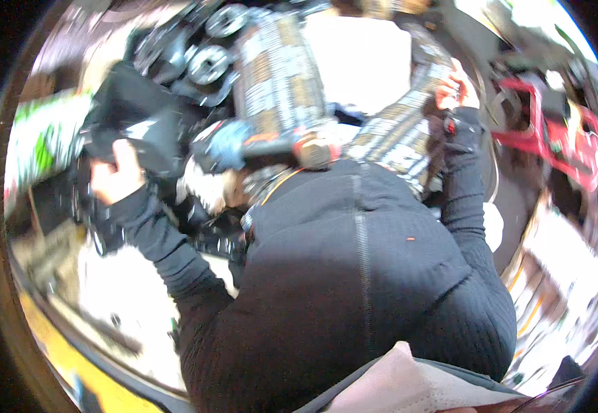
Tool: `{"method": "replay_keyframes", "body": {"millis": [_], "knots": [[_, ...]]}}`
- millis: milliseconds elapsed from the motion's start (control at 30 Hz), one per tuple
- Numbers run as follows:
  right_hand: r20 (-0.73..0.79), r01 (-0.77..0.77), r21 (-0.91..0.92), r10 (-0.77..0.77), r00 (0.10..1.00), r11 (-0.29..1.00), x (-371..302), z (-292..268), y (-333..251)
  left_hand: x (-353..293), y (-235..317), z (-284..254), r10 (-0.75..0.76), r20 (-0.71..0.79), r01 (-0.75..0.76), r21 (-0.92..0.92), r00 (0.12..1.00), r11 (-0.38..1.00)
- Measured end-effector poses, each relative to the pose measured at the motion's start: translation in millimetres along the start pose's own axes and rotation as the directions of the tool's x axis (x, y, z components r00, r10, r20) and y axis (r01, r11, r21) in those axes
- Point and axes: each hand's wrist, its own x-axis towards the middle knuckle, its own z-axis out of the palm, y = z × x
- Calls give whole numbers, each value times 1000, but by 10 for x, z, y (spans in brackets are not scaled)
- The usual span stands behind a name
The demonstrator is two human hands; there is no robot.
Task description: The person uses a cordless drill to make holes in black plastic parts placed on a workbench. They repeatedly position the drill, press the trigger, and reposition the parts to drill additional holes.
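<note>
My left hand (119, 173) is closed on the near edge of a black plastic piece (130, 113), thumb up against its surface; its other fingers are partly hidden. Out by my right knee is my right hand (457, 89), its fingers smeared by motion, so I cannot tell whether it holds anything. Across my lap lies a blue and black power tool (264, 146) with an orange stripe, touched by neither hand. My patterned trousers (278, 69) show on both sides of a bright white panel (361, 62).
Black parts with round silver discs (209, 65) are heaped at the far left. A red plastic frame (519, 134) lies to the right. At the left is a green and white bag (44, 141). A yellow edge (72, 358) runs along the lower left.
</note>
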Motion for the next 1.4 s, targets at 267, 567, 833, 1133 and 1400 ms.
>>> {"method": "replay_keyframes", "body": {"millis": [267, 567, 833, 1133, 1400], "knots": [[-613, 280, -440, -513, 601, 853, -1835, -638, -590, -266, 2392, 2571, 635, 745, -798, -249, 205, 549], [-622, -482, -744, -743, 249, 462, -1888, -1893, 326, -1536, 1763, 3644, 121, 984, -891, -173, -134, 420], [-639, -825, -474, -765, 82, 308, -1644, -2122, 239, -958, 1504, 3283, 560, 826, -654, -388, 65, 649], [-384, -686, -704, -911, 151, 183, -2098, -1245, 154, -171, 980, 1729, 419, 908, -393, -391, -16, 833], [392, -71, -824, -655, 646, -563, -897, 987, 171, -734, 1084, 1525, 395, 916, -564, -361, -67, 743]]}}
